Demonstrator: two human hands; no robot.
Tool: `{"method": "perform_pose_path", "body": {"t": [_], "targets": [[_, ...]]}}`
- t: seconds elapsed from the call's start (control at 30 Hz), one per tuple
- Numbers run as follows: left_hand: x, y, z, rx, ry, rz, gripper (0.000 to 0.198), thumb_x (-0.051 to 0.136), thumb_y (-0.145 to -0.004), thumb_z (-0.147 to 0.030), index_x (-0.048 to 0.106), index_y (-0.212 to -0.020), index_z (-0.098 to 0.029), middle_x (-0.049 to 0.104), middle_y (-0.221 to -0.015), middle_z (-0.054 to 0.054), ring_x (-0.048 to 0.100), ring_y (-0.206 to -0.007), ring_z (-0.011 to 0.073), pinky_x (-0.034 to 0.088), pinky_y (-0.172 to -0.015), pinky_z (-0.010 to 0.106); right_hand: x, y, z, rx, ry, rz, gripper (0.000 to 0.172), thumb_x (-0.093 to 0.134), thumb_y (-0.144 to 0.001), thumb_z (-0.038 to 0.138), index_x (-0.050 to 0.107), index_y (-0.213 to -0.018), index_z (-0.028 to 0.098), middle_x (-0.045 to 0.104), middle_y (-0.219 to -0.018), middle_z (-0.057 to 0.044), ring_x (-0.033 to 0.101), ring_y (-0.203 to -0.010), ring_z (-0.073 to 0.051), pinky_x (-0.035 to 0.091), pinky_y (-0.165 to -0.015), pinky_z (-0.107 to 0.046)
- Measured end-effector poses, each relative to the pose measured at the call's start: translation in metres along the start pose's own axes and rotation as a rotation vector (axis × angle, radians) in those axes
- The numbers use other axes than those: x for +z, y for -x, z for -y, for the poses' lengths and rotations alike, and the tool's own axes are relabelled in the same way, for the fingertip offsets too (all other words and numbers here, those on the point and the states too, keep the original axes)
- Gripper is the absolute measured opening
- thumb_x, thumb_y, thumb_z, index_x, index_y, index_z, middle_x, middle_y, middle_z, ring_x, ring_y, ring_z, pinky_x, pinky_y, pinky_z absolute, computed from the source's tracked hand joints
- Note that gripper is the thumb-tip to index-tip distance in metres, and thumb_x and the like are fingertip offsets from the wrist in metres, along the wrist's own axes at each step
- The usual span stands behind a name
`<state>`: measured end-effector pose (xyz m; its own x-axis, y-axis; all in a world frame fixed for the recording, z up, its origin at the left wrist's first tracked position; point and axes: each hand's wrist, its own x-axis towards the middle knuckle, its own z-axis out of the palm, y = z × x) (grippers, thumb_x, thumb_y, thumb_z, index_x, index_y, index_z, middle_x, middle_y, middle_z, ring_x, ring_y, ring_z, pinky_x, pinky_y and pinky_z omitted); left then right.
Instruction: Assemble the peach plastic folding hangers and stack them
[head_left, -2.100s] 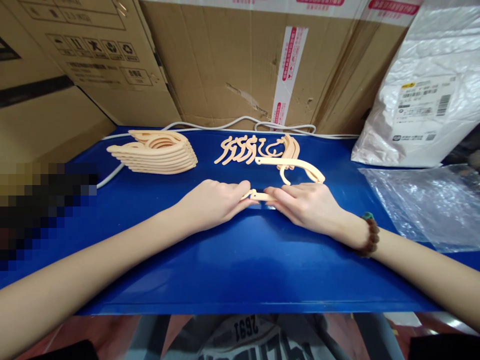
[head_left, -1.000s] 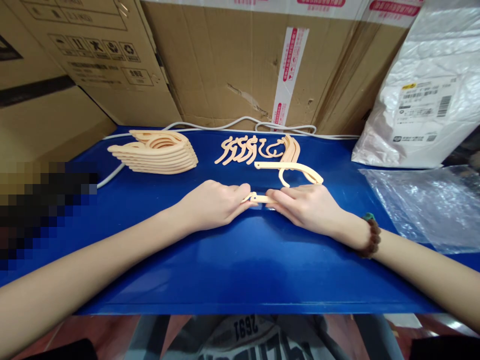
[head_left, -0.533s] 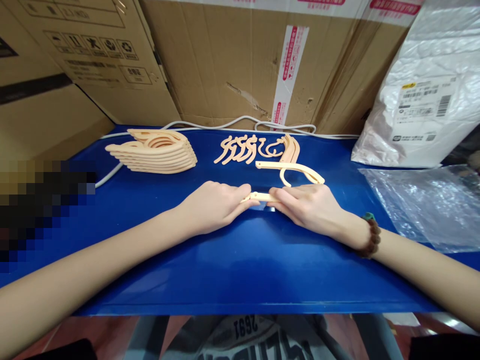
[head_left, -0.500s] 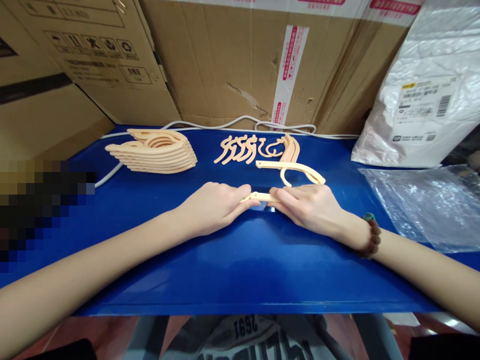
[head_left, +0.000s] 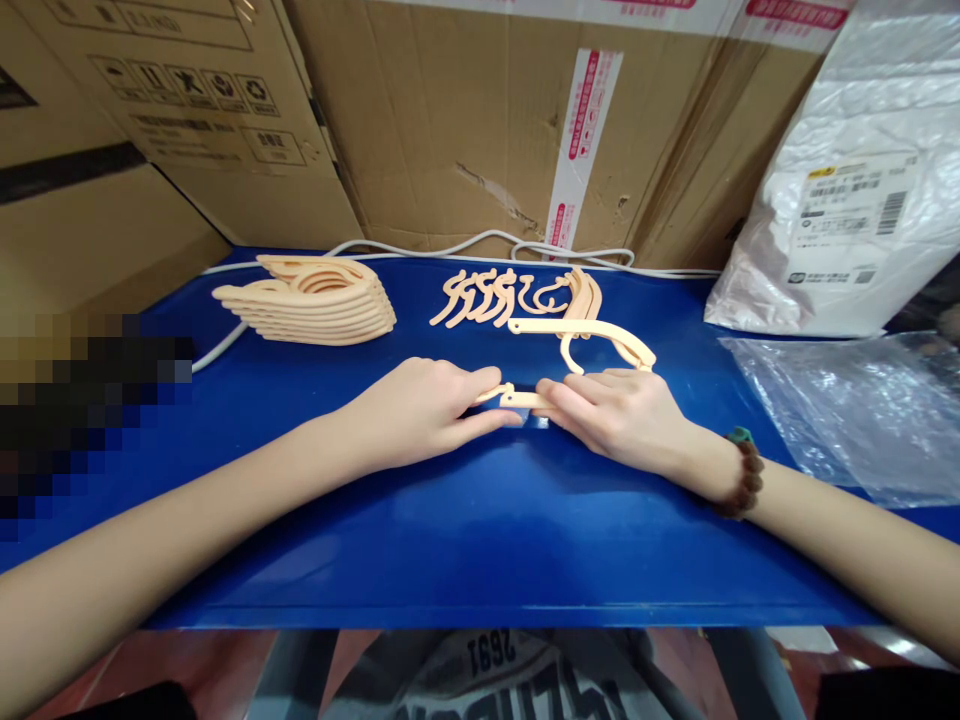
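Left hand (head_left: 420, 410) spread slightly; right hand (head_left: 616, 412) also pinching cream parts (head_left: 527, 400).

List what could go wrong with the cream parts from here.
The left hand pinches a narrow cream piece, so it might slip out.
The holed end of the strip in the right hand could crack if pressed hard.
The curved arm showing beyond the right hand might knock the curved parts behind it.

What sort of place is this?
Probably a packing or assembly corner, perhaps in a storeroom: a blue table backed by large cardboard boxes, with a labelled white plastic bag at the right.
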<state>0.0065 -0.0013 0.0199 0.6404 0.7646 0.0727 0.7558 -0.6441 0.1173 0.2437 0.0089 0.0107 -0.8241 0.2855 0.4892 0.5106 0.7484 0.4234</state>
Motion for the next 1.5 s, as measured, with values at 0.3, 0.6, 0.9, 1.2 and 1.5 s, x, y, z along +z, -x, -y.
{"method": "perform_pose_path", "body": {"t": [0.3, 0.6, 0.9, 1.2, 1.5], "targets": [[0.008, 0.001, 0.000, 0.093, -0.345, -0.137, 0.038, 0.034, -0.102, -0.043, 0.052, -0.080, -0.017, 0.061, -0.059, 0.003, 0.055, -0.047, 0.0170, 0.016, -0.043, 0.026, 0.003, 0.002, -0.001, 0.016, -0.050, 0.052, 0.032, 0.039, -0.103, 0.034, 0.065, -0.094, 0.019, 0.065, -0.063, 0.004, 0.055, -0.052, -0.008, 0.028, -0.052, -0.028], [0.011, 0.002, 0.000, 0.213, -0.525, -0.291, 0.044, 0.022, -0.104, -0.031, 0.052, -0.075, -0.017, 0.056, -0.058, 0.004, 0.054, -0.047, 0.0175, 0.020, -0.042, 0.029, 0.004, 0.003, -0.004, 0.053, -0.224, 0.174, 0.040, 0.030, -0.105, 0.038, 0.062, -0.091, 0.017, 0.066, -0.065, 0.001, 0.055, -0.053, -0.008, 0.024, -0.051, -0.026], [0.007, 0.002, -0.003, 0.265, -0.550, -0.373, 0.036, 0.038, -0.099, -0.037, 0.053, -0.072, -0.018, 0.057, -0.060, 0.003, 0.057, -0.054, 0.0174, 0.026, -0.046, 0.030, 0.006, 0.004, -0.007, 0.050, -0.246, 0.197, 0.041, 0.031, -0.104, 0.040, 0.065, -0.096, 0.018, 0.067, -0.065, 0.001, 0.056, -0.052, -0.009, 0.023, -0.051, -0.026], [0.010, 0.002, 0.001, 0.277, -0.387, -0.351, 0.035, 0.034, -0.101, -0.034, 0.051, -0.075, -0.018, 0.058, -0.061, 0.001, 0.058, -0.053, 0.0151, 0.026, -0.046, 0.029, 0.003, 0.003, -0.004, 0.015, -0.144, 0.127, 0.036, 0.035, -0.104, 0.035, 0.064, -0.090, 0.018, 0.064, -0.063, 0.002, 0.052, -0.051, -0.008, 0.025, -0.052, -0.028], [0.013, 0.001, 0.004, 0.207, -0.264, -0.271, 0.037, 0.029, -0.103, -0.038, 0.051, -0.080, -0.018, 0.061, -0.061, 0.001, 0.061, -0.051, 0.0174, 0.026, -0.043, 0.027, 0.002, 0.003, -0.004, 0.028, -0.126, 0.081, 0.032, 0.040, -0.103, 0.035, 0.064, -0.090, 0.019, 0.066, -0.065, 0.004, 0.055, -0.054, -0.008, 0.028, -0.053, -0.028]]}}
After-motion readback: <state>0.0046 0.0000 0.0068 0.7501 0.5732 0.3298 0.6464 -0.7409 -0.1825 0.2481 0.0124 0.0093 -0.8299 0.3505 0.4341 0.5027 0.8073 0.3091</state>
